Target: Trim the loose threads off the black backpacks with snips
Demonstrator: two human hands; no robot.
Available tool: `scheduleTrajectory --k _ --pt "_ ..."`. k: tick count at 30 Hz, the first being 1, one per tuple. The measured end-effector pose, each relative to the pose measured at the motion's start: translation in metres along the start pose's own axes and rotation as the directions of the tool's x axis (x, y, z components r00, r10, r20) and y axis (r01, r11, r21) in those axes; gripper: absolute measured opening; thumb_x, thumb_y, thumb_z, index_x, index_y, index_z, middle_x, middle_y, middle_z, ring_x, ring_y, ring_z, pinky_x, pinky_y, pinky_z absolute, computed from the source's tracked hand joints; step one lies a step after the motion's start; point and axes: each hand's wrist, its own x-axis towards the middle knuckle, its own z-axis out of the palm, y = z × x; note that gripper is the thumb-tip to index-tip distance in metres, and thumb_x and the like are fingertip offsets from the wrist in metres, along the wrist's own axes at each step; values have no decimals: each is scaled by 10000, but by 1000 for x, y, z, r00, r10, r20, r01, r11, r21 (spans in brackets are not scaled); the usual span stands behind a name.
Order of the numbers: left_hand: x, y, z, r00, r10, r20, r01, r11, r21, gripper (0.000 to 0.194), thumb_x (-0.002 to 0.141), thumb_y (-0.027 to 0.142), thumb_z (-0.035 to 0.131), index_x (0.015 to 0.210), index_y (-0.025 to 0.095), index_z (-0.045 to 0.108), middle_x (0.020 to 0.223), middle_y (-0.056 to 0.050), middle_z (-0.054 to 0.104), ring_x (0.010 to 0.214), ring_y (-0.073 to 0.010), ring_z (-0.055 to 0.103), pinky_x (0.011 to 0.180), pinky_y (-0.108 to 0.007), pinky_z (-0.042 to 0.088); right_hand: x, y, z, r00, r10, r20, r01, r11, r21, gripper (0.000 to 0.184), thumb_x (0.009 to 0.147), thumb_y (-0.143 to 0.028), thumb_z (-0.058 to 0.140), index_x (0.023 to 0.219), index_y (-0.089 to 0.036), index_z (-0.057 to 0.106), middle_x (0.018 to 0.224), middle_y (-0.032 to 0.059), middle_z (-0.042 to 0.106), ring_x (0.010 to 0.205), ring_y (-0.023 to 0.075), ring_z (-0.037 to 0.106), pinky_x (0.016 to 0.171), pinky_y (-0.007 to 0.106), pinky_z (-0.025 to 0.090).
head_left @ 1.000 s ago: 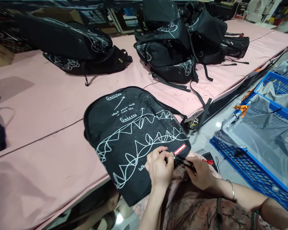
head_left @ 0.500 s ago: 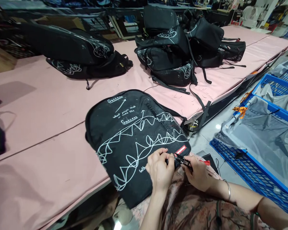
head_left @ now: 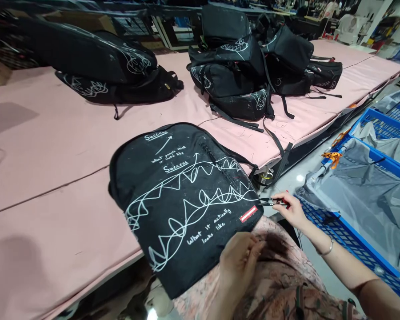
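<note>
A black backpack [head_left: 183, 195] with white scribble print and a small red label lies face up, half on the pink table [head_left: 53, 146] and half on my lap. My right hand [head_left: 288, 210] is at the backpack's right edge, closed on small thread snips [head_left: 270, 202] with a red handle, their tips pointing left at the bag. My left hand [head_left: 240, 262] rests on my lap just below the bag's lower edge, fingers curled together, with whatever they hold too small to make out.
More black backpacks are piled at the back centre [head_left: 250, 66] and back left [head_left: 100, 66] of the table. Blue plastic crates [head_left: 360, 240] with grey fabric stand on the floor at the right. Straps hang over the table's right edge.
Both hands have left the spot beside the red label. My right hand moved right and up with the snips; my left hand dropped down to my lap. The lower printed text now shows.
</note>
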Motion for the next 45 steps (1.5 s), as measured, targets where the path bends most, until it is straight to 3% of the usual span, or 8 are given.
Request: scheduleTrajectory --k 1,3,4,6,9,18,30,45 --pt "-3 1 3 995 48 89 -48 999 4 122 806 172 488 804 176 610 979 -63 583 854 -131 563 728 -249 480 6 8 -6 999 -14 47 12 999 31 183 784 -278 611 933 -171 608 841 44 610 752 145 547 678 262 435" --pt "-5 2 6 965 137 225 -149 988 35 348 806 121 438 1121 213 554 1251 -99 461 1058 -170 509 844 -304 466 16 21 -14 988 -61 143 49 995 89 174 781 -268 618 925 -172 615 853 49 609 790 154 552 698 275 439" --pt "-5 1 7 951 161 265 -177 983 38 418 804 108 429 1200 222 501 1293 -103 426 1101 -177 484 871 -316 455 20 26 -16 978 -91 187 72 991 110 171 780 -261 621 924 -171 615 860 53 608 805 157 553 708 282 440" --pt "-4 0 5 939 167 299 -175 985 0 348 812 113 433 1127 204 550 1138 -91 552 1011 -159 533 837 -287 466 25 30 -15 957 -161 242 131 982 133 173 778 -246 624 932 -169 613 882 61 607 839 163 553 738 299 441" --pt "-4 -2 1 959 115 260 -101 993 -65 176 834 154 442 837 184 616 786 -37 620 766 -125 570 716 -242 471 33 29 -10 933 -257 251 229 964 133 168 784 -231 619 939 -165 606 886 68 610 848 163 553 753 310 443" --pt "-9 -5 1 974 21 224 -20 1000 -6 129 845 178 445 838 173 574 813 -25 606 773 -116 560 706 -233 449 53 17 -6 823 -466 324 469 880 73 107 823 -191 558 916 -170 607 827 64 617 786 150 577 693 290 468" --pt "-13 -3 -6 982 -20 189 26 999 -30 128 852 198 448 858 188 575 826 -18 593 781 -112 549 703 -227 441 51 19 -8 829 -460 319 463 883 70 119 815 -149 553 927 -168 589 826 59 609 792 151 566 701 298 464" --pt "-8 5 -7 985 -19 172 19 1000 4 176 856 208 430 826 183 602 795 -25 601 749 -116 552 678 -223 457 60 3 0 748 -471 467 510 859 49 126 834 -235 550 933 -170 596 849 65 604 804 154 570 695 280 447"
